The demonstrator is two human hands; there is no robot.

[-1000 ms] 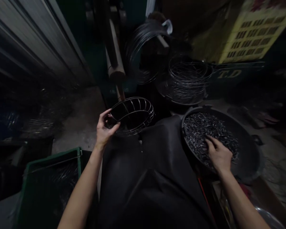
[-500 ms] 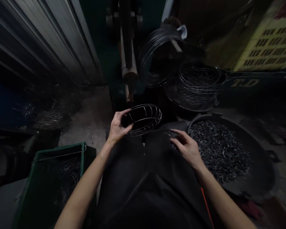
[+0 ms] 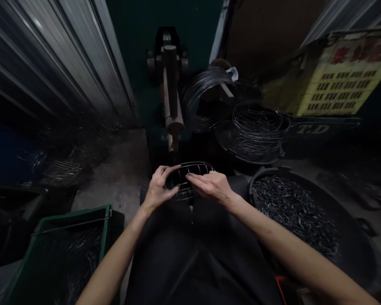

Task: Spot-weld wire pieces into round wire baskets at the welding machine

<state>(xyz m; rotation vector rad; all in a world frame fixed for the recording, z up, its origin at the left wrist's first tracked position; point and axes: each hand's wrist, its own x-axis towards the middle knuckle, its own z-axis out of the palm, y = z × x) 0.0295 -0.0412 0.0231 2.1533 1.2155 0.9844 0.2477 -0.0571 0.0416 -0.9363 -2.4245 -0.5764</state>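
Above my lap, my left hand [image 3: 157, 188] grips the near-left side of a round wire frame [image 3: 197, 163], made of two thin metal rings joined by short cross wires. The thumb and fingers are wrapped about its rim. My right hand [image 3: 211, 185] reaches over the frame's right part, its fingers pinched together inside the ring. A short curved wire showed in that pinch a moment ago; now the fingers largely hide it. Just beyond the frame stand the metal rods [image 3: 174, 118] of a green machine [image 3: 130, 25].
To my right, a wide black basin [image 3: 358, 258] holds many short bent wire pieces [image 3: 288, 207]. Behind it, wire rings [image 3: 257, 123] lie in a pan beside a wire coil [image 3: 206, 80]. A green crate [image 3: 76, 213] stands left, a yellow crate [image 3: 333, 106] back right.
My right hand has moved left from beside my lap to the wire frame, carrying the short wire. My left hand keeps its hold. The view has tilted up slightly.
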